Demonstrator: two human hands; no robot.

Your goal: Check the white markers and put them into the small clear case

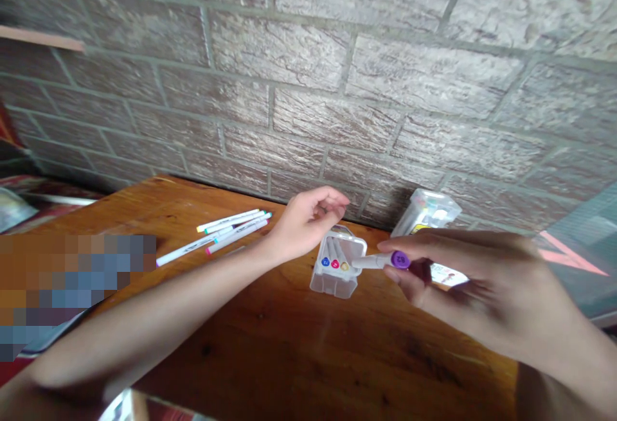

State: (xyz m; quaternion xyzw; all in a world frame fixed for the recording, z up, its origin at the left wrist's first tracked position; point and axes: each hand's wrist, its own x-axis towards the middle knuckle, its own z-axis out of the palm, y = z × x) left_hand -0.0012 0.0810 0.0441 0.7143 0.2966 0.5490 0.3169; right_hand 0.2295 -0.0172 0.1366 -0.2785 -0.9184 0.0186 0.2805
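My right hand (463,273) pinches a white marker with a purple cap (385,260), its tip pointing left over a clear plastic marker box (337,267). The box holds three markers with blue, red and yellow caps (335,263). My left hand (303,222) hovers just behind the box's left side, fingers curled loosely with nothing seen in them. Several loose markers (226,231) lie on the wooden table (289,344) to the left of that hand.
A clear lid or second plastic case (427,212) leans near the brick wall (308,87) behind my right hand. A pixelated patch covers the left edge. Fabric and clutter lie at the far left, a greenish surface at the right.
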